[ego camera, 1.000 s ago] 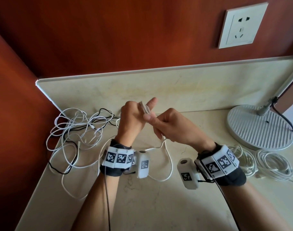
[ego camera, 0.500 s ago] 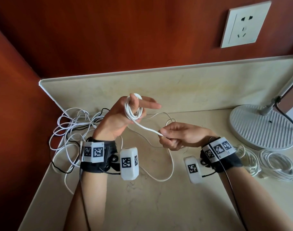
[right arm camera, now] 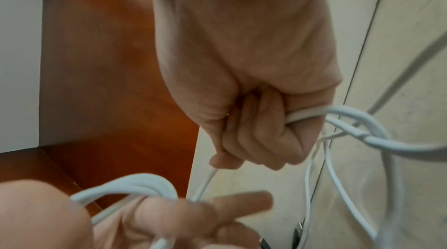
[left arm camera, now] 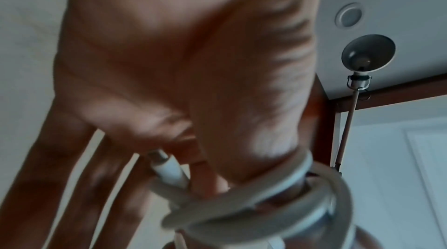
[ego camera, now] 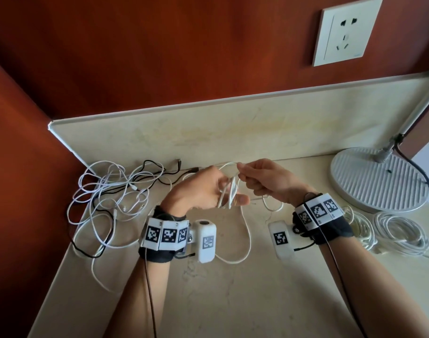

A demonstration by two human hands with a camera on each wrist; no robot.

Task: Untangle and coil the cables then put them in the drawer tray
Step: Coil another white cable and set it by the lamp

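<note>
White cable is looped round the left hand fingers, thumb pinning it, mid-counter. Right hand at its 3 o'clock pinches the free strand. Tangled cables sit at 9 o'clock.

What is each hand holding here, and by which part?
Both hold one white cable: left hand has coils wound round its fingers, plug end pinned; right hand pinches the free run beside the coil.
</note>
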